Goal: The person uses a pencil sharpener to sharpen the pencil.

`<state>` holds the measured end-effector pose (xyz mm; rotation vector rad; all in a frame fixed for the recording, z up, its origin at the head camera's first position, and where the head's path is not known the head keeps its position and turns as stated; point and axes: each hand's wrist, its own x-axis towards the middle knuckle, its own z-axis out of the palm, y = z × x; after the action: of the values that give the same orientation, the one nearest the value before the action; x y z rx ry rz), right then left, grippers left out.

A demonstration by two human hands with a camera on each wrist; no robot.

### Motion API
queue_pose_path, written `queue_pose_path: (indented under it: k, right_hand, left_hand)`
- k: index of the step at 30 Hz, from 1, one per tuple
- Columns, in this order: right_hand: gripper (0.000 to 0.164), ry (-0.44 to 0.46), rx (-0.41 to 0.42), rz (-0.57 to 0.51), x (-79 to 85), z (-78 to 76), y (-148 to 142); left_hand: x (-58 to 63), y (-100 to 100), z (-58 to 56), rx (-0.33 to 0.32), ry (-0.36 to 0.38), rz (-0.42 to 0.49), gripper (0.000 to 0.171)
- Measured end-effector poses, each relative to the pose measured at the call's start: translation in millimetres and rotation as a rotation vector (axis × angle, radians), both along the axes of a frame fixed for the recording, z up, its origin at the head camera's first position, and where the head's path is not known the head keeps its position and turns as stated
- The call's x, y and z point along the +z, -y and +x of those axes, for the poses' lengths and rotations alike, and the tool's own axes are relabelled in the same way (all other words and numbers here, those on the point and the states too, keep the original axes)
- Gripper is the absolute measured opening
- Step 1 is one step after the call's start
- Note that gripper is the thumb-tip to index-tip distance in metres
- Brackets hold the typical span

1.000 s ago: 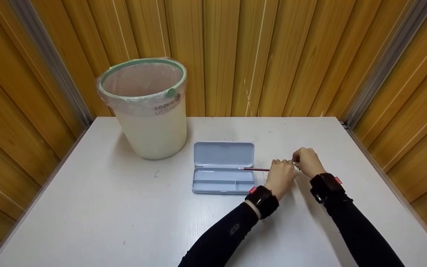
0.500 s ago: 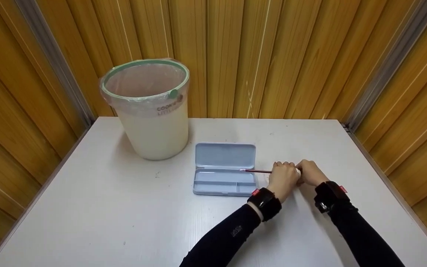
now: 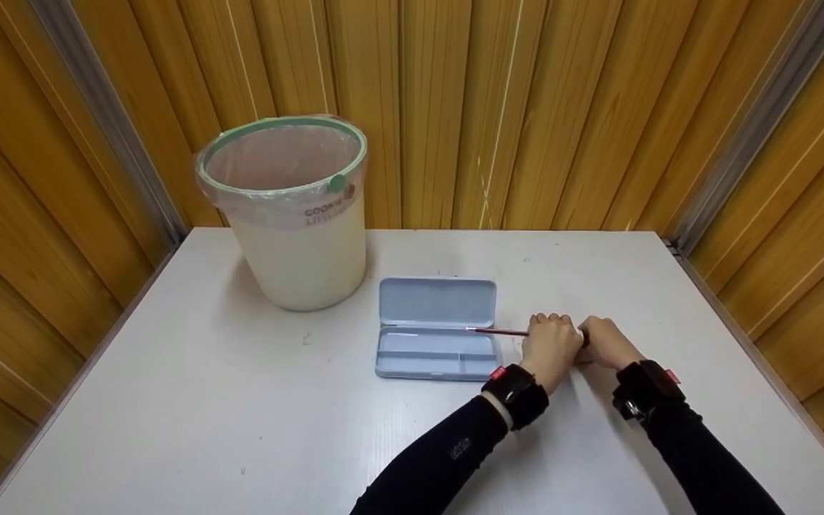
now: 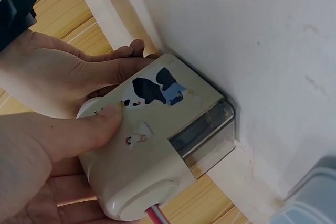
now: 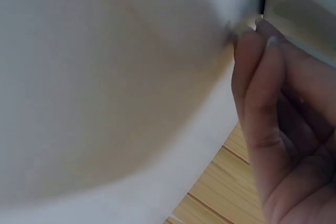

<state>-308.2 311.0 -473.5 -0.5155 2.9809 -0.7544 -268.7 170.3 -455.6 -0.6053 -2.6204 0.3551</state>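
My left hand [image 3: 553,347] grips a cream pencil sharpener [image 4: 144,158] with cow stickers, its thumb across the top face in the left wrist view. A clear shavings drawer [image 4: 210,140] shows at one end. From the sharpener's round opening sticks a dark red pencil [image 3: 501,332], its far end over the open pencil case [image 3: 412,342]. On the opposite side of the sharpener, my right hand [image 3: 605,343] pinches the crank handle, mostly hidden behind its fingers [image 5: 260,93]. The light blue case lies with its lid up, left of both hands.
A cream bin [image 3: 297,257] with a green rim and a clear liner stands at the back left of the white table [image 3: 276,436]. Yellow wood-pattern walls [image 3: 433,107] close in the back and both sides.
My right hand has come down and nearer to me beside the sharpener, its wrist lower. The left hand and the pencil keep nearly the same place; the whole view has shifted slightly.
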Motion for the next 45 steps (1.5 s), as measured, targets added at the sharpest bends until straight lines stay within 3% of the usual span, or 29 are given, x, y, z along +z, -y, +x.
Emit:
queue_pose_path:
  k: [8, 15, 21, 32, 39, 45]
  right_hand:
    - [0.01, 0.031, 0.008, -0.018, 4.1, 14.0, 0]
    - [0.006, 0.079, 0.027, -0.075, 0.0, 25.4, -6]
    - [0.006, 0.113, 0.026, -0.093, 3.5, 33.4, -9]
    - [0.007, 0.145, 0.089, -0.107, 31.6, 48.2, -9]
    - [0.006, 0.07, 0.084, -0.079, 56.3, 44.8, -10]
    - [0.005, 0.061, 0.055, -0.112, 59.0, 43.3, -7]
  left_hand:
    - [2.8, -2, -2.0, 0.021, 0.001, -0.031, 0.022]
    - [-0.5, -7, 2.3, 0.037, 0.077, -0.019, 0.021]
    - [-1.2, -12, 5.5, 0.051, 0.089, 0.01, 0.022]
    - [1.5, -12, 4.5, 0.068, 0.11, 0.006, 0.027]
    - [2.1, -11, 3.6, 0.075, 0.072, 0.018, 0.026]
    - [2.2, -8, 2.0, 0.065, 0.063, 0.011, 0.026]
